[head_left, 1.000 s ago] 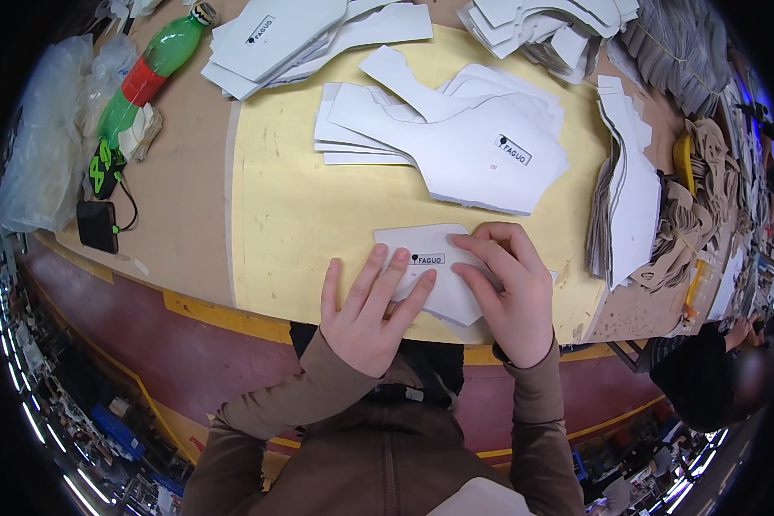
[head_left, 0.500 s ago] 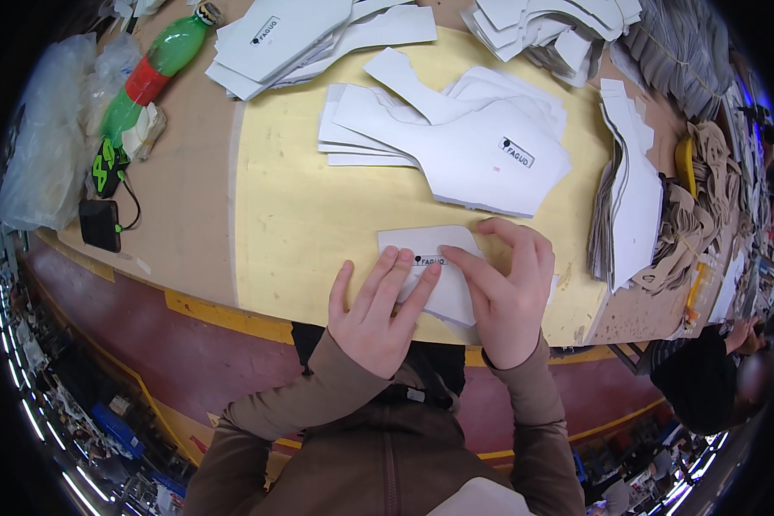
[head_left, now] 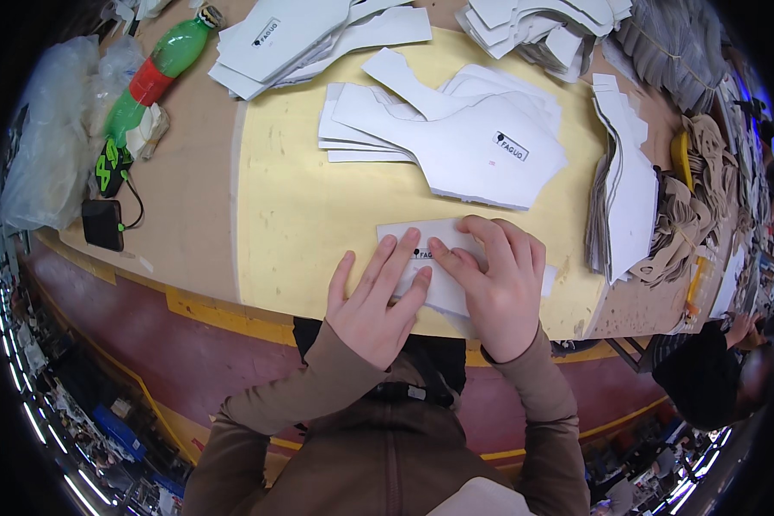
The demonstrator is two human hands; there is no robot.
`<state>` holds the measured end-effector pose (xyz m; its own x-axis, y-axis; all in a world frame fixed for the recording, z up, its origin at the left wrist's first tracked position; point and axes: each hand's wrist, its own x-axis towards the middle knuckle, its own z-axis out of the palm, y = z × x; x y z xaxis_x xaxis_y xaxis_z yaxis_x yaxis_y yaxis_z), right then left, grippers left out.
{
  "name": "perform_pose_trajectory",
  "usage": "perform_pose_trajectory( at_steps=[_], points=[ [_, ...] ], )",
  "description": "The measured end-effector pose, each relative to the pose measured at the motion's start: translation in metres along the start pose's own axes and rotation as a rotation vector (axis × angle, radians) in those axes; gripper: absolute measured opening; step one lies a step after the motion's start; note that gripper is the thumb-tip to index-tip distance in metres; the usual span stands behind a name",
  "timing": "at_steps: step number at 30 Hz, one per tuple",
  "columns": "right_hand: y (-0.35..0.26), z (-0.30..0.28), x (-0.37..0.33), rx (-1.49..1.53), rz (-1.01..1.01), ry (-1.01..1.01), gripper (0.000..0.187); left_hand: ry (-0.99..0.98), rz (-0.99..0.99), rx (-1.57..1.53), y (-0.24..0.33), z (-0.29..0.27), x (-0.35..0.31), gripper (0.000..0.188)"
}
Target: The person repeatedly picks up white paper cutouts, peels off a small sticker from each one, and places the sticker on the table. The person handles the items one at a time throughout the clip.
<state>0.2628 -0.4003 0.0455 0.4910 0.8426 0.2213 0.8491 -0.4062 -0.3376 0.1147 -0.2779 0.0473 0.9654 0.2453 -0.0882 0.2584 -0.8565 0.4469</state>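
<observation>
A small white cut piece (head_left: 443,294) with a black-and-white label (head_left: 421,254) lies near the table's front edge. My left hand (head_left: 371,314) rests on its left part, fingers stretched and spread, with fingertips beside the label. My right hand (head_left: 503,288) is over the right part of the piece. Its thumb presses on the label's right end, covering part of it, and the other fingers are bent, apart from the thumb. Just beyond lies a stack of larger white cut pieces (head_left: 456,146), the top one bearing a similar label (head_left: 511,146).
More white stacks (head_left: 297,43) stand at the far side and a tall white stack (head_left: 625,189) at right. Brown cut pieces (head_left: 675,245) lie beyond it. At left are a green bottle (head_left: 176,47), plastic bag (head_left: 47,146) and black device (head_left: 103,225). Another person (head_left: 705,378) is at lower right.
My right hand has shifted slightly left, its thumb moving over the label's right end and its other fingers bending in. My left hand stays on the piece, fingertips slightly farther forward.
</observation>
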Motion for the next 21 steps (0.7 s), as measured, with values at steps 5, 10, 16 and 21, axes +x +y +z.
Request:
perform_pose_trajectory(
  at_steps=[5, 10, 16, 21],
  points=[
    [0.01, -0.008, 0.002, 0.158, 0.037, -0.074, 0.029, 0.023, -0.012, -0.02, -0.002, -0.002, 0.004, 0.047],
    [0.014, -0.005, 0.002, 0.249, 0.142, -0.034, 0.024, 0.046, -0.014, 0.064, -0.002, -0.002, 0.004, 0.049],
    [0.005, -0.009, 0.002, 0.181, 0.288, 0.04, 0.037, 0.258, -0.129, -0.498, -0.025, -0.004, 0.021, 0.043],
    [-0.001, -0.017, 0.0, 0.222, 0.398, -0.036, 0.045, 0.343, -0.063, -0.19, -0.029, -0.009, 0.03, 0.04]
  ],
)
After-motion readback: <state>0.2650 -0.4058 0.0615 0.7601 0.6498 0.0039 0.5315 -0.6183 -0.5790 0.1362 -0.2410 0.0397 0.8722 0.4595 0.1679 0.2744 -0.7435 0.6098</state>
